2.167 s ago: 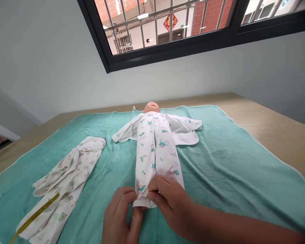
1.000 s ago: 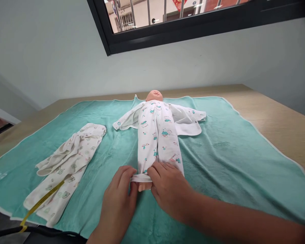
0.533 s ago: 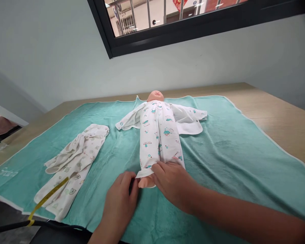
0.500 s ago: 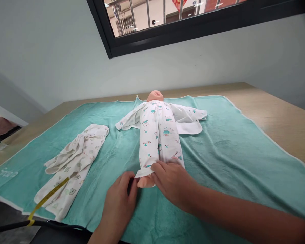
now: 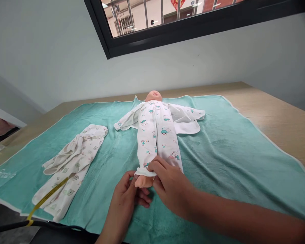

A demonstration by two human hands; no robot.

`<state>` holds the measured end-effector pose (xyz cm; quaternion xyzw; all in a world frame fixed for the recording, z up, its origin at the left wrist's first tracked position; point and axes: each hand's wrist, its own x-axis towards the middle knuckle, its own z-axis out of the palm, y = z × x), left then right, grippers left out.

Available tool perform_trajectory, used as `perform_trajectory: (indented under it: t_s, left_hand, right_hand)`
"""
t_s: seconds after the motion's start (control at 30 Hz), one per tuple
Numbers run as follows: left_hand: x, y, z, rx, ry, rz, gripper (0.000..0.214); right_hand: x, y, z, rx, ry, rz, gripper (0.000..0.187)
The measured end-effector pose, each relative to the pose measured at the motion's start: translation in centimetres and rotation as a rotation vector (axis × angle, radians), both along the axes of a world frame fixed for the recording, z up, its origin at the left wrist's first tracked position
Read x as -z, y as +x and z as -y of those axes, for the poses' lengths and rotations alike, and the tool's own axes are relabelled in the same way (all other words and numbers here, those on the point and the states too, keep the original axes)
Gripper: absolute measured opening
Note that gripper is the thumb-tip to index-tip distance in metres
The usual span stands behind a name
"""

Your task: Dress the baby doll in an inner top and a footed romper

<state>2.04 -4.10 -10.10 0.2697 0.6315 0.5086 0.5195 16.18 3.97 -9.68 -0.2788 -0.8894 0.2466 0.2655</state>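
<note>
A baby doll lies on its back on a teal towel, head toward the wall. It wears white printed trousers over an open white jacket. One bare doll foot sticks out of the left trouser leg. My left hand is closed round that foot from below. My right hand pinches the trouser cuff just above the foot and covers the other leg's end.
A second printed baby garment lies crumpled on the towel's left part, with a yellow tape across its near end. The towel covers a wooden table against a grey wall, under a barred window.
The trouser cuff has slid up the leg, baring the doll's foot. My left hand has moved under the foot and closed on it. The view has tilted down slightly.
</note>
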Motion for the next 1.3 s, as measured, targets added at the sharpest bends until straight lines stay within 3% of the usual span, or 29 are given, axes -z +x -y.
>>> perform_trajectory:
  t_s: [0.17,0.43,0.63,0.77,0.9,1.0,1.1,1.2,1.3]
  left_hand:
    - [-0.8,0.0,0.0,-0.055,-0.003,-0.014,0.029]
    - [-0.2,0.1,1.3,-0.047,-0.031,-0.179,0.039]
    - [-0.8,-0.6,2.1,-0.041,-0.001,-0.523,0.022]
    - [-0.7,-1.9,2.6,-0.075,0.078,-0.802,0.016]
    - [-0.1,-3.1,3.5,-0.148,0.104,-1.013,0.018]
    - [0.2,-4.1,3.7,-0.231,0.137,-1.072,0.018]
    - [-0.2,-4.6,2.8,-0.219,0.21,-1.08,0.018]
    - [-1.5,-4.4,0.5,-0.065,0.307,-1.134,0.017]
    - [-2.7,-3.4,-2.8,0.06,0.472,-1.215,0.018]
  right_hand:
    - [0.2,0.2,-0.2,-0.012,0.042,0.031,0.034]
    - [0.0,0.4,-0.1,-0.1,-0.012,0.146,0.042]
    - [-0.1,0.3,0.1,-0.12,0.003,0.09,0.026]
    - [-0.1,0.4,0.0,-0.203,0.139,0.106,0.001]
    - [0.2,0.6,-0.3,-0.356,0.35,0.093,0.015]
    - [0.0,0.7,-0.6,-0.411,0.397,0.056,0.027]
    - [-0.8,0.8,-1.3,-0.349,0.338,-0.009,0.027]
    - [-1.6,0.9,-2.9,-0.252,0.247,-0.089,0.019]
    - [-1.5,1.2,-4.9,-0.085,0.248,-0.125,0.015]
